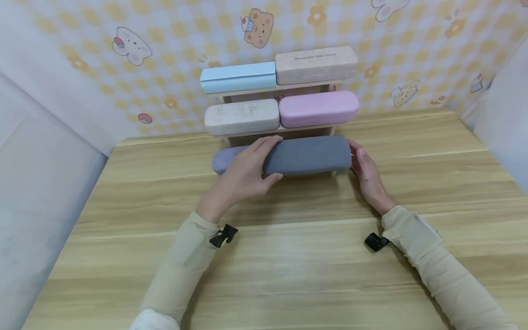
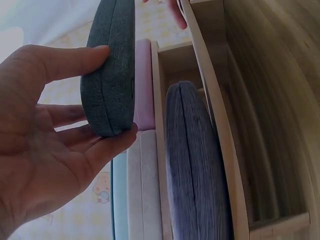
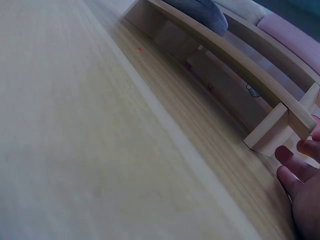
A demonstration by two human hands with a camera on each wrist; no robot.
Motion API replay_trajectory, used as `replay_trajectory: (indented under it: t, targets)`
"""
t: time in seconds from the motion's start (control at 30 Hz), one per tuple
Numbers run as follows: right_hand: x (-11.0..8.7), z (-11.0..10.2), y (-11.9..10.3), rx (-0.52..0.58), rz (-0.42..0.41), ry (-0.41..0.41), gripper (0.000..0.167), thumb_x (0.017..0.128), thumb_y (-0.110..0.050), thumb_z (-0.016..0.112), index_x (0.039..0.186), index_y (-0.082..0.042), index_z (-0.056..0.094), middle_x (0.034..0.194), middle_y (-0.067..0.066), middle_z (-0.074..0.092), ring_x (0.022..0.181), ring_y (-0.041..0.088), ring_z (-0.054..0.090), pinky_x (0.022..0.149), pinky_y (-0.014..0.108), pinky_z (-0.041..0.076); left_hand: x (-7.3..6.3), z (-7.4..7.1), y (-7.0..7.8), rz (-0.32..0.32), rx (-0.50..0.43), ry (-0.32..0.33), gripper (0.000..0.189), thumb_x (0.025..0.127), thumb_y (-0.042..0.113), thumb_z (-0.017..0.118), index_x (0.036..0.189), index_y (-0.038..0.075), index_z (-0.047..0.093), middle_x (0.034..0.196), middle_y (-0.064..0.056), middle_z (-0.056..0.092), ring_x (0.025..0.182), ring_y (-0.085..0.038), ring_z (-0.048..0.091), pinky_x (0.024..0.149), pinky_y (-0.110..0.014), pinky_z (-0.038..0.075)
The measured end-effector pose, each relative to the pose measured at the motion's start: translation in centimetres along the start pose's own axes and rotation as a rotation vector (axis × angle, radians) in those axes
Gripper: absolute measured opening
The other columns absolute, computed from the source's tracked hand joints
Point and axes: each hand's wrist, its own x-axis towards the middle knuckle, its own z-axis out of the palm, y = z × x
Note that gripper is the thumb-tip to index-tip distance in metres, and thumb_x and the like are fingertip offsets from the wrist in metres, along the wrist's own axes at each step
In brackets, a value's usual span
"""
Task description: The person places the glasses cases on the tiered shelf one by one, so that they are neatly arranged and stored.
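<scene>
My left hand [image 1: 243, 174] grips a dark grey glasses case [image 1: 309, 155] near its left end, thumb on the near side and fingers on the far side. The left wrist view shows this case [image 2: 111, 75] held above the wooden rack [image 2: 220, 120]. A blue-grey glasses case [image 2: 192, 165] lies in the rack's lowest tier, partly hidden behind my left hand in the head view. At the rack's right end is my right hand [image 1: 367, 172], its loosely bent fingers [image 3: 295, 165] right at the end of the front bar [image 3: 250, 70].
On the middle tier sit a cream patterned case [image 1: 242, 117] and a pink case [image 1: 319, 109]. The top tier carries a light blue case [image 1: 238, 78] and a beige case with lettering [image 1: 316, 65]. Behind stands a yellow checked backdrop [image 1: 181, 55]. The rack rests on a wood-grain table [image 1: 288, 266].
</scene>
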Motion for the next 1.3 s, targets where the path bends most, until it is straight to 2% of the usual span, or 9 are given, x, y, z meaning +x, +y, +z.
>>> replay_trajectory:
  t: [0.07, 0.17, 0.47, 0.63, 0.73, 0.8, 1.07, 1.2, 1.3]
  targets:
    - [0.1, -0.1, -0.1, 0.022, -0.014, 0.001, 0.058, 0.102, -0.038, 0.025, 0.143, 0.003, 0.030, 0.129, 0.000, 0.047, 0.116, 0.012, 0.045, 0.092, 0.019, 0.036, 0.7, 0.2, 0.2, -0.015, 0.004, -0.021, 0.069, 0.083, 0.022, 0.069, 0.140, 0.002, 0.036, 0.137, -0.013, 0.043, 0.125, -0.023, 0.041, 0.102, -0.033, 0.033]
    - [0.2, -0.3, -0.3, 0.024, -0.028, 0.002, 0.057, 0.103, -0.036, 0.026, 0.142, 0.005, 0.030, 0.128, 0.001, 0.047, 0.116, 0.013, 0.044, 0.093, 0.019, 0.036, 1.4, 0.4, 0.5, -0.020, 0.002, -0.038, 0.069, 0.083, 0.022, 0.069, 0.140, 0.002, 0.035, 0.137, -0.013, 0.042, 0.125, -0.022, 0.041, 0.102, -0.032, 0.033]
    - [0.7, -1.1, -0.6, -0.093, -0.033, 0.021, 0.056, 0.103, -0.034, 0.021, 0.141, 0.006, 0.030, 0.132, 0.014, 0.043, 0.117, 0.014, 0.044, 0.095, 0.019, 0.036, 2.6, 0.6, 0.8, -0.028, 0.017, -0.050, 0.068, 0.084, 0.022, 0.067, 0.140, 0.002, 0.035, 0.138, -0.013, 0.041, 0.125, -0.023, 0.041, 0.100, -0.035, 0.035]
    - [1.1, -2.8, -0.7, -0.175, -0.040, 0.122, 0.052, 0.103, -0.031, 0.020, 0.141, 0.002, 0.032, 0.136, 0.025, 0.040, 0.118, 0.021, 0.045, 0.096, 0.028, 0.038, 3.0, 0.9, 0.7, -0.052, 0.042, -0.074, 0.069, 0.085, 0.023, 0.067, 0.141, 0.002, 0.034, 0.140, -0.015, 0.039, 0.126, -0.025, 0.040, 0.100, -0.038, 0.035]
    - [1.1, -4.2, -0.9, -0.227, -0.058, 0.195, 0.049, 0.103, -0.029, 0.021, 0.140, -0.001, 0.037, 0.135, 0.025, 0.041, 0.118, 0.026, 0.046, 0.098, 0.036, 0.038, 3.2, 1.2, 0.6, -0.066, 0.057, -0.091, 0.069, 0.086, 0.025, 0.066, 0.142, 0.002, 0.033, 0.141, -0.015, 0.038, 0.127, -0.025, 0.039, 0.100, -0.039, 0.036]
    - [0.9, -5.1, -0.9, -0.256, -0.061, 0.242, 0.047, 0.103, -0.029, 0.023, 0.138, -0.003, 0.040, 0.133, 0.022, 0.045, 0.116, 0.025, 0.047, 0.097, 0.035, 0.039, 3.2, 1.4, 0.5, -0.077, 0.061, -0.103, 0.069, 0.086, 0.025, 0.066, 0.142, 0.002, 0.032, 0.141, -0.014, 0.037, 0.127, -0.024, 0.039, 0.100, -0.039, 0.036]
    - [0.6, -7.4, -0.7, -0.121, -0.082, 0.385, 0.040, 0.102, -0.026, 0.031, 0.128, -0.003, 0.051, 0.123, 0.016, 0.055, 0.110, 0.024, 0.052, 0.092, 0.027, 0.043, 3.4, 2.3, 0.2, -0.106, 0.057, -0.106, 0.070, 0.087, 0.023, 0.066, 0.141, 0.000, 0.030, 0.139, -0.015, 0.037, 0.124, -0.025, 0.042, 0.099, -0.038, 0.037]
    - [0.6, -7.5, -0.6, -0.132, -0.072, 0.393, 0.040, 0.102, -0.027, 0.031, 0.128, -0.003, 0.051, 0.123, 0.015, 0.056, 0.110, 0.023, 0.052, 0.093, 0.028, 0.043, 3.5, 2.7, 0.0, -0.102, 0.055, -0.093, 0.069, 0.086, 0.022, 0.066, 0.141, -0.002, 0.030, 0.139, -0.016, 0.038, 0.124, -0.025, 0.041, 0.099, -0.038, 0.037]
    - [0.6, -7.5, -0.6, -0.144, -0.070, 0.388, 0.040, 0.102, -0.027, 0.031, 0.128, -0.003, 0.051, 0.123, 0.015, 0.056, 0.109, 0.023, 0.052, 0.093, 0.028, 0.043, 3.7, 2.7, -0.1, -0.106, 0.059, -0.093, 0.069, 0.087, 0.022, 0.066, 0.141, -0.001, 0.030, 0.140, -0.015, 0.036, 0.128, -0.024, 0.037, 0.105, -0.038, 0.030]
